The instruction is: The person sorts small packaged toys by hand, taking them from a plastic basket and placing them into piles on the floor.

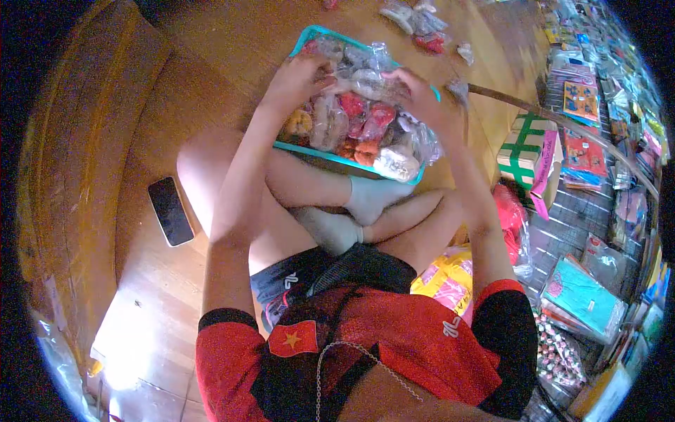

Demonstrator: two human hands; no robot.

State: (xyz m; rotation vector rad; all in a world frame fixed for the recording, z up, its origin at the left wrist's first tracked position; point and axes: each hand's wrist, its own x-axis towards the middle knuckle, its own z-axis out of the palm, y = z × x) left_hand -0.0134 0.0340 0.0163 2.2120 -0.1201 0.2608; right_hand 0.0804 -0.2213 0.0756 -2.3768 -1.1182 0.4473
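I sit cross-legged on a wooden floor with a teal tray [306, 36] in front of my legs. The tray is full of several small clear plastic bags holding colourful fluffy items in red, orange, pink and white. My left hand [299, 76] and my right hand [416, 93] both reach into the tray and together grip one clear plastic bag [365, 82] over the pile, the left at its left end, the right at its right end.
A black phone [170, 210] lies on the floor by my left knee. A box with green tape [526, 145] stands to the right. Packaged goods hang on a rack [590, 105] at the right. More small bags [418, 21] lie beyond the tray. A thin stick [534, 112] slants across.
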